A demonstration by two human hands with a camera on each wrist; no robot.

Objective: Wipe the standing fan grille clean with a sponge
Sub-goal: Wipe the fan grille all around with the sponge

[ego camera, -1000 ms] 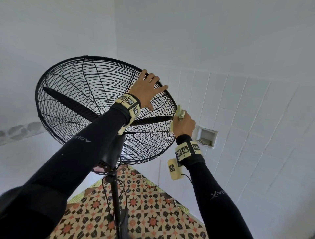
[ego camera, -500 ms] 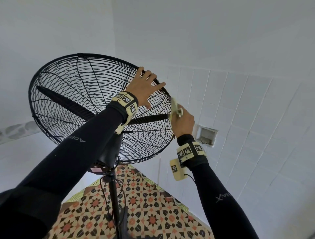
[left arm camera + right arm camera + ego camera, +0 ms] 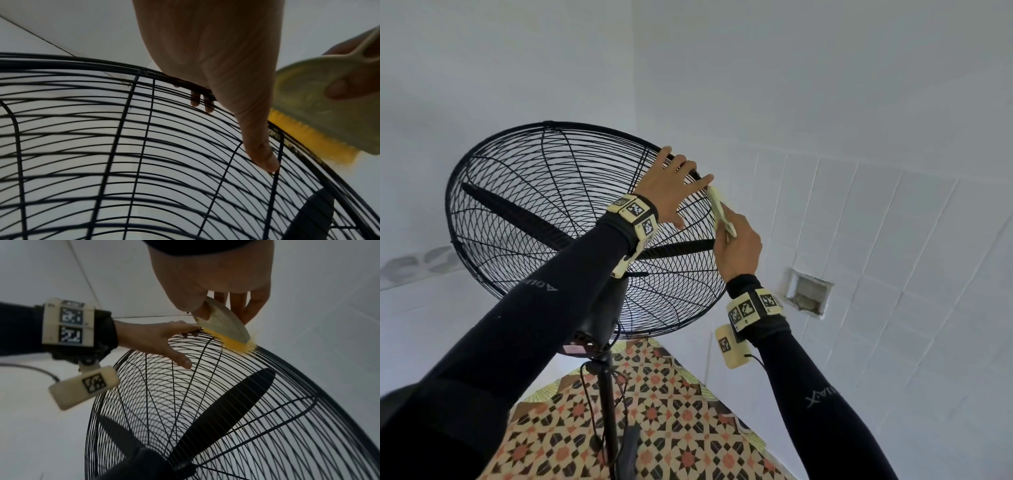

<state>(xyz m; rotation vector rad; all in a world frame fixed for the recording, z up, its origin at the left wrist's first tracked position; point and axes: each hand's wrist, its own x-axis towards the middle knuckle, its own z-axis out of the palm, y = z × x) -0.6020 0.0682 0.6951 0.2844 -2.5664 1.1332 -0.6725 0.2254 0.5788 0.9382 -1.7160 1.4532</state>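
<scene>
The black wire fan grille [image 3: 534,212] tilts up toward the ceiling, with dark blades behind its wires. My left hand [image 3: 671,185] holds its upper right rim: the fingers hook over the rim and the thumb [image 3: 261,146] lies on the wires [image 3: 123,146]. My right hand [image 3: 739,250] grips the sponge [image 3: 719,209], which has a pale plastic back [image 3: 224,327] and a yellow scrubbing edge [image 3: 298,134]. That edge presses on the rim of the grille [image 3: 226,418], right beside my left hand [image 3: 152,339].
The fan's motor housing [image 3: 602,308] and pole [image 3: 607,411] stand over a patterned tile floor [image 3: 671,428]. A white tiled wall [image 3: 876,222] with a small recess [image 3: 808,294] is close on the right. A cable hangs along the pole.
My right hand has slid the sponge up along the right rim until it sits beside my left fingers. The left hand keeps its hold on the rim.
</scene>
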